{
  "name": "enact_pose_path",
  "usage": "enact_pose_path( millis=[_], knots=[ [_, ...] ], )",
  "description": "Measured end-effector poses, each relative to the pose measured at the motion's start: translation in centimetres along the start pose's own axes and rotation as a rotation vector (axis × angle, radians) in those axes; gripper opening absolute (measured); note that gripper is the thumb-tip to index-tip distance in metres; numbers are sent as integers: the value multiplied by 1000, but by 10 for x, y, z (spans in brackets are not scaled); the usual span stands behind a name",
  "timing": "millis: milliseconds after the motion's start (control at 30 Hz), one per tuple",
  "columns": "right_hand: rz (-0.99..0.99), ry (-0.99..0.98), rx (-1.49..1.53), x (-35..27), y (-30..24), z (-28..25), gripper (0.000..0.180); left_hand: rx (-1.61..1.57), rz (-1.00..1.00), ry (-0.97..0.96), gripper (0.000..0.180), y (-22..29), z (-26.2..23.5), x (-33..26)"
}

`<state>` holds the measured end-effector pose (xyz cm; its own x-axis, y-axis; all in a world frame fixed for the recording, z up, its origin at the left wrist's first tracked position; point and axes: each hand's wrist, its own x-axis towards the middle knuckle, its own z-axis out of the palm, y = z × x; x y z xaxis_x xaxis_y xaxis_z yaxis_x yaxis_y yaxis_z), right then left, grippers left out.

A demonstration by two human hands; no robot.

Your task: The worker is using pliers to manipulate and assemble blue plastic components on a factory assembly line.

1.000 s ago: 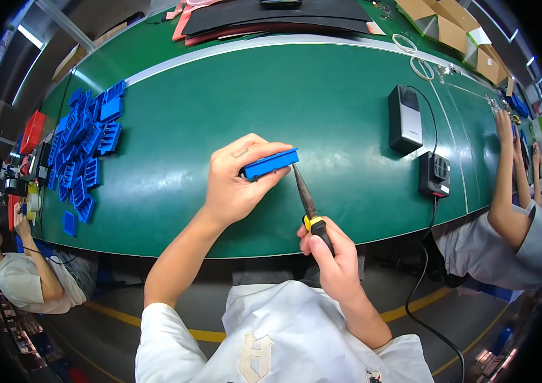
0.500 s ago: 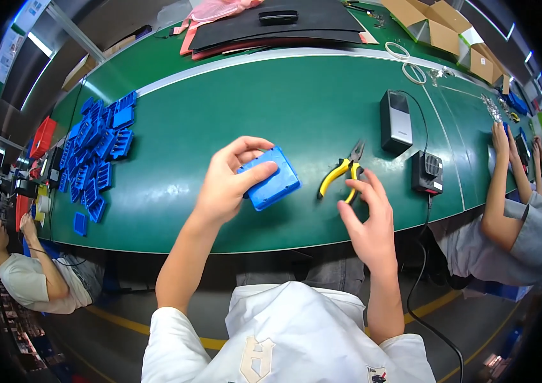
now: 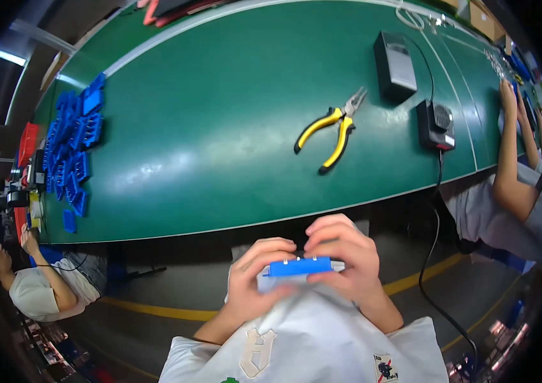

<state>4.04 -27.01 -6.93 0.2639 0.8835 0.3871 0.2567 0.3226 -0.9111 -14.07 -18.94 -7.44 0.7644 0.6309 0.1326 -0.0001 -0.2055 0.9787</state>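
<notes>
A blue plastic box-like part (image 3: 299, 267) is held edge-on in front of my shirt, nearer to me than the table edge. Small shiny bits show along its upper edge. My left hand (image 3: 252, 277) is closed at its left end, with the thumb below and slightly blurred. My right hand (image 3: 350, 258) grips the right end, thumb along the lower side and fingers curled above. Yellow-and-black pliers (image 3: 342, 142) lie on the table beyond my hands, handles spread and jaws toward the far right.
A heap of blue plastic parts (image 3: 66, 143) lies at the left of the green table (image 3: 207, 127). A grey-black box (image 3: 396, 69) and a black corded device (image 3: 435, 126) stand at the right. One person (image 3: 47, 281) sits at left; another's arm (image 3: 507, 166) reaches in at right.
My left hand has brought the blue part toward my body and turned it edge-on. My right hand has left the pliers and joined it on the part. The view has tilted down.
</notes>
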Motion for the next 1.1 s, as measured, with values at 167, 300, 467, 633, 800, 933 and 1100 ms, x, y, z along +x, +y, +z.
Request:
enact_pose_path(
  millis=[167,300,467,633,800,933,1100],
  knots=[
    [417,153,246,-33,29,8,33,-153,-195,238,34,-39,30,-2],
    [566,165,332,-50,59,9,48,-113,-310,271,31,-50,32,3],
    [470,210,654,-49,77,21,45,21,-293,203,22,-60,34,9],
    [428,272,501,-48,82,35,38,-228,-413,433,38,-65,48,5],
    [410,276,521,-52,84,37,41,-514,-198,425,50,-71,48,0],
    [377,255,565,-49,86,36,48,-569,-223,394,49,-80,52,0],
    [373,344,481,-50,88,49,57,-484,-154,429,50,-89,58,6]
  ],
)
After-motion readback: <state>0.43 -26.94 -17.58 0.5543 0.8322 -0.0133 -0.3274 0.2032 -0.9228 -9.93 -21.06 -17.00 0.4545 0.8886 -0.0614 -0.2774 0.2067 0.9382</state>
